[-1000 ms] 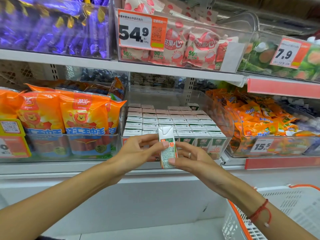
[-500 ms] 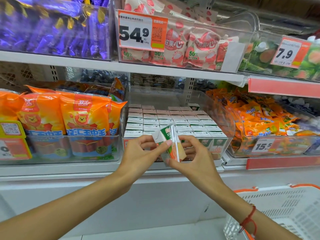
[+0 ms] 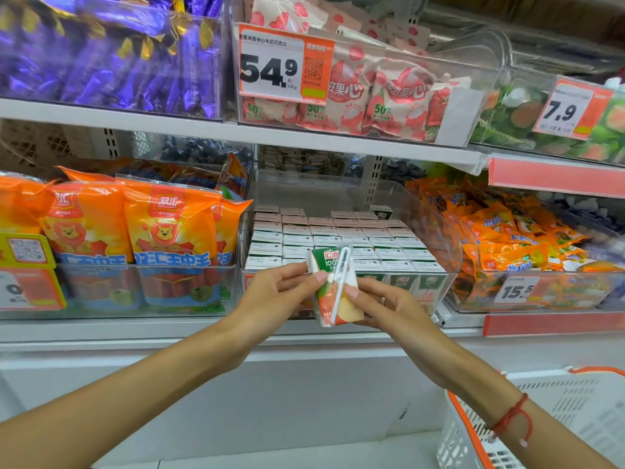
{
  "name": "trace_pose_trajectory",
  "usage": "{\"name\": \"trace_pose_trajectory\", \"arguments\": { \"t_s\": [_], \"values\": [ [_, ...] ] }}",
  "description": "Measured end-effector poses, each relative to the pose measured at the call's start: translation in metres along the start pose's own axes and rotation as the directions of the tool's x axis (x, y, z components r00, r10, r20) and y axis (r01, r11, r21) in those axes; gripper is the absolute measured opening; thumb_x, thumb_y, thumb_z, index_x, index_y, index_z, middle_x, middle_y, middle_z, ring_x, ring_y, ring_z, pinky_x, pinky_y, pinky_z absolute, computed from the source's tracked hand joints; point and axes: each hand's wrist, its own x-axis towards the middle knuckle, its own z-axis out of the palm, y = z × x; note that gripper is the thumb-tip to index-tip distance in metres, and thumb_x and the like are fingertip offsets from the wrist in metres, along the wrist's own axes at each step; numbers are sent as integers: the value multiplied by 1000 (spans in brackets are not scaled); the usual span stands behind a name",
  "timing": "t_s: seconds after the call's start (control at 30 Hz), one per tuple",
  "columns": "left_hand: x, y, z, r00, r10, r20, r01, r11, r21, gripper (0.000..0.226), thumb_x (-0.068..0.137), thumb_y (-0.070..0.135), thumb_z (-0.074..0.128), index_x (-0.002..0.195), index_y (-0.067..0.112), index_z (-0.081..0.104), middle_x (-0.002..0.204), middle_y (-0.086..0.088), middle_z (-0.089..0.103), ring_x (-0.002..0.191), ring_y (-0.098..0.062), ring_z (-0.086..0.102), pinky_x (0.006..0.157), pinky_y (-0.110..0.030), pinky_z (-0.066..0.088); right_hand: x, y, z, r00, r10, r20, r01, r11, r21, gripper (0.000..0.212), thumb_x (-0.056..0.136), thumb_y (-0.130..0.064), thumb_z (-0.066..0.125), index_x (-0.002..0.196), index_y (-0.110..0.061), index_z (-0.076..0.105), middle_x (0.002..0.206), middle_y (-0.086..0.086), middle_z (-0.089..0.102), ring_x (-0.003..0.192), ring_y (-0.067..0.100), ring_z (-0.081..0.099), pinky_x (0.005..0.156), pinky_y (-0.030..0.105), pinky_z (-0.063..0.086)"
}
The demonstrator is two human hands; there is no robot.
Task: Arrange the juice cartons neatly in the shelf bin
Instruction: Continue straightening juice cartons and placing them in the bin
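At the front edge of the middle shelf, both hands share one carton point(image 3: 333, 289), held just in front of the bin point(image 3: 436, 231). The left hand point(image 3: 280, 292) has its grip clamped on the carton's left side, thumb tip on the printed face and fingers behind, mostly hidden. The right hand point(image 3: 385, 308) has its grip clamped on the right side, thumb on the face, the other fingers curled under and out of sight. The carton tilts slightly, its wrapped straw point(image 3: 340, 282) facing the camera; its back and base cannot be seen.

Behind it, cartons in rows point(image 3: 338, 236) fill the clear bin, mostly showing only their tops. The held carton and hands cover part of the front row, and one carton at the back right corner stands higher. A price tag on the bin's front wall is half hidden by the right hand.

Orange bags point(image 3: 135, 225) fill the bin to the left, their lower print blurred. A white basket point(image 3: 554, 421) is cut off at the lower right corner of view.
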Motion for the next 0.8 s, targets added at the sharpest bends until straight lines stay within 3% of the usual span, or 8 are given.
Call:
{"name": "trace_pose_trajectory", "arguments": {
  "t_s": [0.2,0.33,0.4,0.5,0.63,0.8],
  "values": [
    [0,-1,3,999,-28,36,28,1000,-11,14,97,26,55,108,27,64,97,7,76,89,-8,73,67,-13,54,1,3,4,991,-35,-128,34,999,-8,52,69,-51,67,112,-22,69,98,-3,75,95,9,69,85,19,54],
    [-1,2,-1,997,59,46,-62,997,50,19,92,21,62,109,29,65,96,15,75,90,-4,72,67,-12,53,-1,3,3,984,-117,-137,108,992,-71,49,66,-47,73,110,-24,68,91,-3,74,87,8,70,74,13,52],
    [-2,6,-7,986,143,84,-153,981,122,29,86,23,68,114,30,63,101,21,73,95,0,69,70,-11,52,-3,3,-1,977,-186,-105,171,976,-136,43,69,-38,77,109,-25,67,95,-8,74,90,6,69,78,15,53],
    [-6,12,-14,951,259,167,-295,921,255,41,74,33,76,112,32,61,111,24,69,105,3,64,81,-9,50,-5,2,-10,939,-339,-55,312,909,-275,37,78,-16,79,109,-30,64,105,-18,70,101,4,65,81,16,52],
    [-12,12,-12,894,392,217,-447,807,386,38,72,35,78,106,31,62,113,23,67,112,4,60,87,-6,45,-7,2,-14,851,-523,-45,437,753,-492,45,75,-7,82,109,-31,63,108,-23,68,104,-2,62,78,11,50],
    [-10,7,-11,876,431,216,-481,758,440,35,74,36,76,105,32,61,114,27,65,115,3,57,91,-7,44,-6,5,-13,823,-567,-36,462,705,-538,46,76,-5,80,113,-26,63,111,-20,67,98,0,64,70,13,51]
  ]
}}
